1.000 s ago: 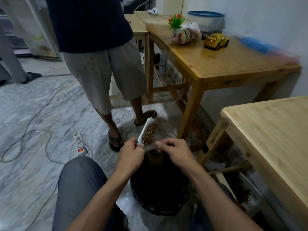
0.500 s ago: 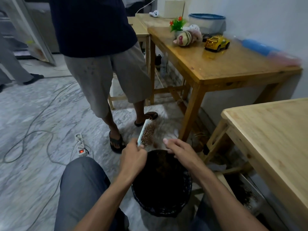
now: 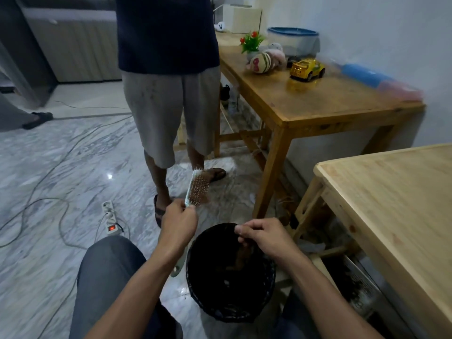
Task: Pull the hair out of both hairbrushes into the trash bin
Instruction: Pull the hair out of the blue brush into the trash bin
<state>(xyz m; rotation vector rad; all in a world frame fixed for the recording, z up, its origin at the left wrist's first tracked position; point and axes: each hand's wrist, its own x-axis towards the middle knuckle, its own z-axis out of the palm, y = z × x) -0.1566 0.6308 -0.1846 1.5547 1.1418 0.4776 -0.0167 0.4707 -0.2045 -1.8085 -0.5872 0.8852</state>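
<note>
My left hand (image 3: 179,222) grips a pale hairbrush (image 3: 197,188) by its handle, holding it upright with the bristles facing right; brown hair is matted among the bristles. The handle's end pokes out below my wrist. My right hand (image 3: 263,237) hovers over the black mesh trash bin (image 3: 195,280) between my knees, fingers pinched on a clump of brown hair (image 3: 238,255) that hangs down into the bin. The second hairbrush is out of sight.
A person in grey shorts and sandals (image 3: 168,113) stands just beyond the brush. A power strip (image 3: 110,218) and cables lie on the marble floor at left. A light wooden table (image 3: 396,204) is close on the right; a darker table (image 3: 318,104) with toys stands behind.
My right hand left the brush and moved down over the bin with a clump of hair in its fingers. The left hand kept the brush raised and shifted slightly left.
</note>
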